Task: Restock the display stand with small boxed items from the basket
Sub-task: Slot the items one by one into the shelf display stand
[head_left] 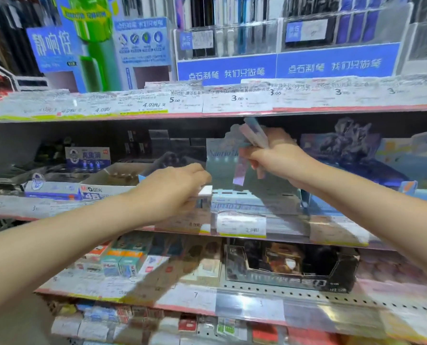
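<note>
Boxed items (253, 135) fill right hand (278, 155) — left hand (172, 188) pinches one box (205, 191).

Two bare forearms, sleeveless, no rings or watch.

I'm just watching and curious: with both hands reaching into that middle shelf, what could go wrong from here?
Three risks, as I judge it:
1. The right hand holds several slim packs fanned out in one grip; one might slip and fall behind the display stand.
2. The left hand pinches a small white box at the stand's front edge; it could tip off.
3. Both forearms cross over the lower shelf's boxes and might brush them.
</note>
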A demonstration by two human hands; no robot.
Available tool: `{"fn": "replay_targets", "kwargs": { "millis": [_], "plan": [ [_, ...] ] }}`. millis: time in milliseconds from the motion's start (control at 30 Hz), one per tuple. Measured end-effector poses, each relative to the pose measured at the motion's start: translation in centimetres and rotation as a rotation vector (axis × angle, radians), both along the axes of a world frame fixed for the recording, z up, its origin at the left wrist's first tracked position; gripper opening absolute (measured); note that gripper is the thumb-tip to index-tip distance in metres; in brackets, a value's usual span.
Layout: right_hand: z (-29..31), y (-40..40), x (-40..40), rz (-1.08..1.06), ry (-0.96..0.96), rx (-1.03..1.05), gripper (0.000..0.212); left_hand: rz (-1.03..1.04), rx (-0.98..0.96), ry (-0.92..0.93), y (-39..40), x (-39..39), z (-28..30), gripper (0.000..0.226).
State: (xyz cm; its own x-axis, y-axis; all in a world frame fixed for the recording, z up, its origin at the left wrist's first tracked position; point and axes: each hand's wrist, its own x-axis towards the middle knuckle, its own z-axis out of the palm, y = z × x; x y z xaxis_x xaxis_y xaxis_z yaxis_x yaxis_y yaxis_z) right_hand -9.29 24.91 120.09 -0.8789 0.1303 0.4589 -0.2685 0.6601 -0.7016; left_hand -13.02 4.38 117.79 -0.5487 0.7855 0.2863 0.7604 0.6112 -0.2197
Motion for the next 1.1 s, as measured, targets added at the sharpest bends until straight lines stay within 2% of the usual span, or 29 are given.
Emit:
{"fn": "replay_targets", "kwargs": {
  "millis": [100, 200, 300, 367, 467, 500, 567, 633, 667, 833, 1100],
  "plan": [
    [0.3, -0.2, -0.8, -0.059, -0.003, 0.081, 0.032, 0.066, -0.217, 0.118, 0.2, -0.8, 0.4, 0.049],
    [0.2, -0.2, -2.0, -0.082, -0.033, 0.123, 0.033, 0.056, -0.286, 0.143, -0.1, -2.0, 0.7, 0.065],
    [0.1, -0.5, -2.9, -0.082, -0.017, 0.119, 0.031, 0.015, -0.319, 0.139, -0.4, -2.8, 0.6, 0.071],
    [0.0, -0.8, -3.6, -0.085, 0.005, 0.115, 0.031, -0.021, -0.338, 0.095, -0.5, -3.3, 0.6, 0.072],
    [-0.4, -1.5, -4.5, -0.071, -0.021, 0.163, 0.01, -0.086, -0.326, 0.038, -1.0, -4.2, 0.9, 0.072],
    [-0.5, -1.7, -4.7, -0.075, -0.027, 0.18, 0.018, -0.107, -0.324, 0.03, -1.1, -4.6, 0.9, 0.071],
    [-0.5, -2.0, -5.2, -0.106, -0.028, 0.203, 0.011, -0.146, -0.336, 0.033, -1.1, -5.0, 0.9, 0.07],
    [-0.7, -2.3, -5.6, -0.16, -0.016, 0.255, 0.032, -0.162, -0.347, 0.044, -1.0, -5.2, 0.9, 0.07],
    [-0.8, -2.4, -5.8, -0.169, -0.02, 0.267, 0.035, -0.165, -0.349, 0.049, -1.0, -5.3, 0.9, 0.071],
    [-1.1, -2.9, -6.2, -0.114, -0.053, 0.297, 0.022, -0.167, -0.385, 0.084, -1.1, -5.4, 0.7, 0.07],
    [-0.8, -3.5, -6.6, -0.093, -0.051, 0.38, 0.033, -0.165, -0.399, 0.087, -1.0, -5.4, 0.7, 0.073]
  ]
}}
